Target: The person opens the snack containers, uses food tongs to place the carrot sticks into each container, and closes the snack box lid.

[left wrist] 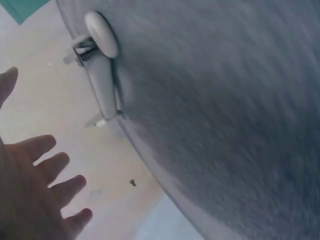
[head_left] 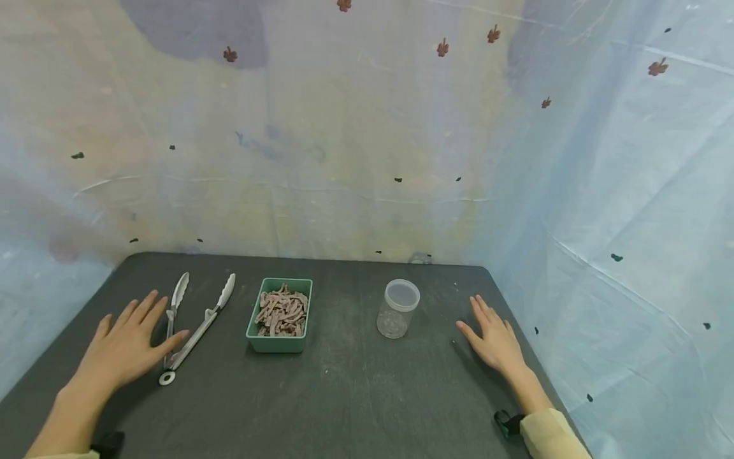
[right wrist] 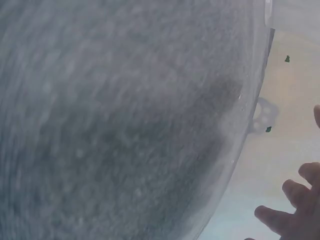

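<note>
My left hand hovers over the left side of the table with its fingers spread, holding nothing. Beside its thumb lies a pair of metal tongs, arms apart, ring end toward me; the left wrist view shows the tongs' spring end close by. A green rectangular container filled with greyish-brown strips sits right of the tongs. Farther right stands a clear plastic jar with a translucent lid. My right hand is right of the jar, fingers extended and nothing in its grasp.
The dark table has its far edge close to a patterned sheet hanging behind it. Another stretch of pale blue sheet runs along the right side.
</note>
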Motion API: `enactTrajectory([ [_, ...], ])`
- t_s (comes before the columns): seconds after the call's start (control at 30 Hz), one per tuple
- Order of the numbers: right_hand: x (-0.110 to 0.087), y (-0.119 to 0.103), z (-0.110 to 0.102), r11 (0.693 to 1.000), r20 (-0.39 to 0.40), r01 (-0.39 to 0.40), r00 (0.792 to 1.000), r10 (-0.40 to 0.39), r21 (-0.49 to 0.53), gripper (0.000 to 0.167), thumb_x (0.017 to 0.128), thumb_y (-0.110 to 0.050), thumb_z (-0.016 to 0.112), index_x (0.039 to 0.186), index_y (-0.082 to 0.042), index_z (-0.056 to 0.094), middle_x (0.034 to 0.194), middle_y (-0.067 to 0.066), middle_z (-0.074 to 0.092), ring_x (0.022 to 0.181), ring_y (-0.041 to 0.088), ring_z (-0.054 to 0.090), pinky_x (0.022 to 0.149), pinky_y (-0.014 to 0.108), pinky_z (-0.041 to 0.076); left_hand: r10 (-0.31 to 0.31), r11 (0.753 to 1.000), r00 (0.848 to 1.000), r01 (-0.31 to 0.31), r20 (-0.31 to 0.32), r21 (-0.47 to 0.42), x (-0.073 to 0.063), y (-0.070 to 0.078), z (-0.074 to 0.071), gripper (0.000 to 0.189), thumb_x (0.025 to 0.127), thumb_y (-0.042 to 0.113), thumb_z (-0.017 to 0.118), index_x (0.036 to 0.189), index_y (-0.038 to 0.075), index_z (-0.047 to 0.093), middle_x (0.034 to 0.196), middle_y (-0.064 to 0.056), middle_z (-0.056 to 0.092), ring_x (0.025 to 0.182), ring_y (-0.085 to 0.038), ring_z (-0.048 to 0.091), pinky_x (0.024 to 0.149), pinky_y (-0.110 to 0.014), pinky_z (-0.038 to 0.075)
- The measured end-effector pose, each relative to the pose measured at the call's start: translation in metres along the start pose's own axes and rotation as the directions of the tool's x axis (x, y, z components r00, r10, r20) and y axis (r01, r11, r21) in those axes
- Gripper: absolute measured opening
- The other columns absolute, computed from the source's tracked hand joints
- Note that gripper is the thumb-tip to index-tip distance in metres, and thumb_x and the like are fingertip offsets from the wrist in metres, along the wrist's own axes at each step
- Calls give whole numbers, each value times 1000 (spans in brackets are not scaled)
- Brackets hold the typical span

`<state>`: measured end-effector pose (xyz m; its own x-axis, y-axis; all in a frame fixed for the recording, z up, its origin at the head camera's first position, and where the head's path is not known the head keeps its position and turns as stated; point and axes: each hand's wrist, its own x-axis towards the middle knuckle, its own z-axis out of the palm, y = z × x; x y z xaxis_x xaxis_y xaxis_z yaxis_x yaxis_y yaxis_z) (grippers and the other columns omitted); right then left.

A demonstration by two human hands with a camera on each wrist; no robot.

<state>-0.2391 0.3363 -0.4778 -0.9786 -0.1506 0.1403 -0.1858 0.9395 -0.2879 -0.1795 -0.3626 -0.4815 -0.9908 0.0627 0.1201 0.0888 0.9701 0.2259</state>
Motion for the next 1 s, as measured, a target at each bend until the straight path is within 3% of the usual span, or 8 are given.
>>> enactTrajectory([
  [0.27, 2, -9, 5, 997, -105, -15, 994, 23, 76, 79, 108, -55, 49, 165, -7, 26, 166, 24, 30, 146, 50, 37, 110, 70, 35, 68, 998, 981, -67, -181, 13, 5, 27, -6, 85, 102, 56, 59, 157, -5, 37, 163, -27, 31, 137, -55, 37, 110, -76, 18],
  [0.5, 4, -27, 9, 967, -209, 43, 978, 11, 250, 68, 106, -42, 60, 160, -6, 38, 158, 23, 44, 134, 46, 54, 102, 67, 45, 87, 995, 956, -98, -282, -24, 10, 58, -11, 71, 102, 41, 67, 150, -7, 46, 158, -28, 39, 135, -52, 43, 109, -71, 27],
  [0.77, 9, -54, 15, 876, -260, 142, 965, -19, 461, 60, 105, -26, 65, 156, -2, 43, 153, 21, 51, 128, 43, 60, 98, 58, 53, 122, 981, 898, -175, -422, -89, 22, 99, -8, 59, 97, 28, 74, 142, -6, 56, 142, -29, 52, 121, -54, 54, 97, -71, 40],
  [0.9, 11, -69, 15, 817, -242, 163, 970, -29, 553, 60, 106, -21, 64, 158, -2, 41, 154, 21, 50, 130, 42, 59, 98, 54, 54, 147, 966, 868, -228, -474, -119, 31, 119, -2, 56, 93, 21, 78, 139, -5, 59, 138, -29, 55, 116, -52, 58, 90, -70, 45],
  [1.0, 13, -79, 16, 769, -200, 152, 979, -33, 621, 63, 106, -20, 64, 160, -3, 37, 157, 20, 48, 135, 42, 55, 103, 53, 51, 165, 955, 858, -263, -487, -140, 37, 134, 1, 55, 92, 18, 80, 138, -4, 60, 137, -27, 56, 117, -51, 59, 90, -68, 46],
])
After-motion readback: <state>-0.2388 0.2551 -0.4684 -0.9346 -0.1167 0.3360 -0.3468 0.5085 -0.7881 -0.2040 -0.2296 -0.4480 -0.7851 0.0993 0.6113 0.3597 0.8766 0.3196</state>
